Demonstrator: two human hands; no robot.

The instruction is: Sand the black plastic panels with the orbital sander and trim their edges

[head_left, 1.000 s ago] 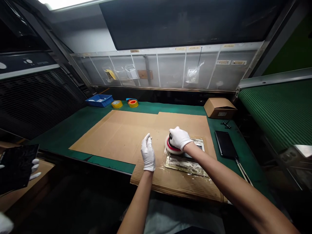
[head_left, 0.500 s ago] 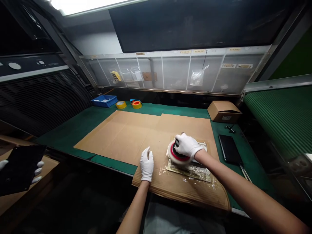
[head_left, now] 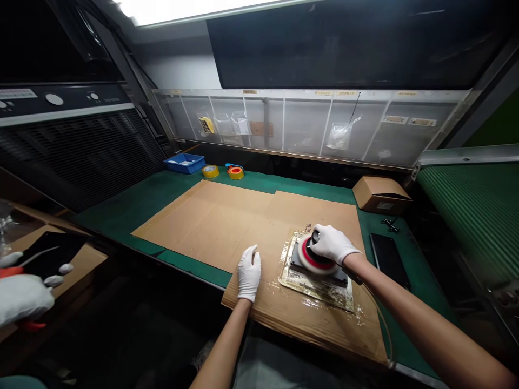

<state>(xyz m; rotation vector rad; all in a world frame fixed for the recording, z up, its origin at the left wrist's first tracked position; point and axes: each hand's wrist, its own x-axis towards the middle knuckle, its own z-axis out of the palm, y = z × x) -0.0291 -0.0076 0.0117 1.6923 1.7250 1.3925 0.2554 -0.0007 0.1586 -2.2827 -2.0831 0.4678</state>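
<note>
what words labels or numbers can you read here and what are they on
No text is readable:
Cardboard: printed characters, too blurred
Carton: white label, too small
Back panel: strips along its top, two white labels at right, too blurred
Dark control panel: pale label, tiny lettering, too blurred

Left hand (head_left: 249, 274): white glove, 6 o'clock from mid-view
Right hand (head_left: 334, 242): white glove, 4 o'clock
Round tool (head_left: 315, 257): black top, red band, off-white pad, 4 o'clock
Plate (head_left: 297, 263): dark grey, 4 o'clock
Cardboard (head_left: 227, 224): brown, some dark print, 6 o'clock
Bin (head_left: 184, 163): blue, 10 o'clock
Tape roll (head_left: 236, 175): yellow, orange-red inside, 10 o'clock
Belt (head_left: 474, 200): green, fine ribbed stripes, 3 o'clock
</note>
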